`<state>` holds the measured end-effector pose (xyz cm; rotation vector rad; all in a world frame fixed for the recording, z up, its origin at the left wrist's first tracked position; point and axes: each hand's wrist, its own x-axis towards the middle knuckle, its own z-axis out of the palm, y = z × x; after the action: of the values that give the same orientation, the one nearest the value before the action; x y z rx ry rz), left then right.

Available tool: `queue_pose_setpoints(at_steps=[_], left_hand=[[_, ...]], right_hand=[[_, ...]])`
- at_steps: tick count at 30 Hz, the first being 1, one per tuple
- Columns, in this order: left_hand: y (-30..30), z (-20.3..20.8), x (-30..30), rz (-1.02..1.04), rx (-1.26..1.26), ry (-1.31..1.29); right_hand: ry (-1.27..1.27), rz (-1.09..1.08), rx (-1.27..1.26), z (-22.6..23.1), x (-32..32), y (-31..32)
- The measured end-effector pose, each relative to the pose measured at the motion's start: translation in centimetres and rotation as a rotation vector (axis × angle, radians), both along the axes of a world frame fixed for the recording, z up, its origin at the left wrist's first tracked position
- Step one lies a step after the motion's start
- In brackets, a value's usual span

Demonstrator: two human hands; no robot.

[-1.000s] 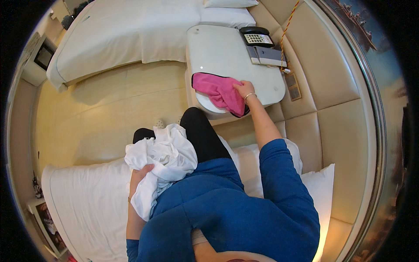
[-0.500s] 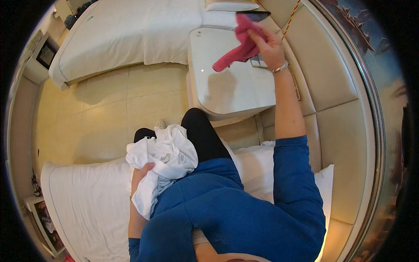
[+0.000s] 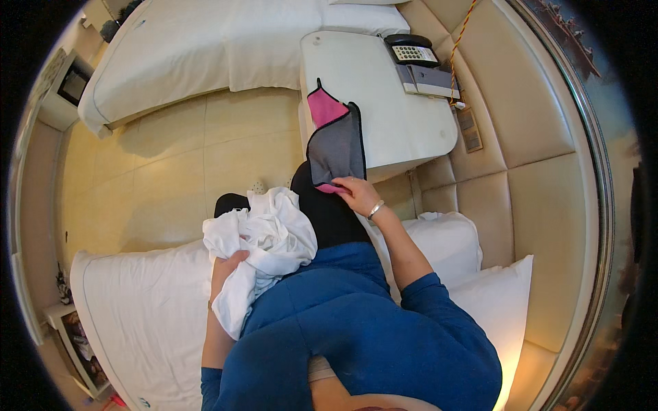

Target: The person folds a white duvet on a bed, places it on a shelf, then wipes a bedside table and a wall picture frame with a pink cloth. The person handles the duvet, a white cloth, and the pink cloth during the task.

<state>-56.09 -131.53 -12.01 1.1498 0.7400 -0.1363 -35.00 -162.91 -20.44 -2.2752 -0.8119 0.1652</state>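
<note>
A bunched white cloth (image 3: 264, 229) rests on my lap, with my left hand (image 3: 233, 260) closed on its lower left side; part of that hand is hidden under the folds. Over my right knee, my right hand (image 3: 354, 194) pinches the near corner of a pink and grey cleaning cloth (image 3: 336, 147) with black edging. The cleaning cloth hangs open, grey side mostly up, one pink corner folded out at the far end. Its right part overlaps the left edge of the white bedside table (image 3: 404, 127) in view.
At the table's back right are a black telephone (image 3: 411, 51) and a grey folder (image 3: 428, 81). A white bed (image 3: 205, 48) stands beyond the tiled floor (image 3: 178, 151). I sit on another bed (image 3: 137, 301), pillows (image 3: 445, 246) to my right. A padded wall (image 3: 528, 116) bounds the right side.
My right hand has come down and nearer from above the table's far side, bringing the cleaning cloth, which has spread from a crumple. The left hand keeps its hold on the white cloth.
</note>
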Motion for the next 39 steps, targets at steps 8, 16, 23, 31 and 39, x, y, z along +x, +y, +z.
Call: queue_pose_setpoints(at_steps=[8,16,23,31,39], left_hand=[[0.0,-0.6,0.2,-0.045,0.015,-0.043],[-0.3,0.3,0.4,-0.021,0.016,-0.018],[0.4,-0.1,0.3,-0.064,0.064,-0.054],[0.9,-2.0,0.7,-0.127,0.091,-0.06],[1.1,-1.7,0.4,-0.128,0.137,-0.048]], right_hand=[[0.117,-0.05,-0.522,-0.8,0.6,2.4],[0.08,-0.114,0.444,6.0,9.6,2.5],[0.142,-0.634,1.487,15.5,12.1,-3.6],[0.224,-1.087,0.613,-5.0,7.8,-13.6],[0.333,-1.102,0.237,-0.3,7.1,-10.0]])
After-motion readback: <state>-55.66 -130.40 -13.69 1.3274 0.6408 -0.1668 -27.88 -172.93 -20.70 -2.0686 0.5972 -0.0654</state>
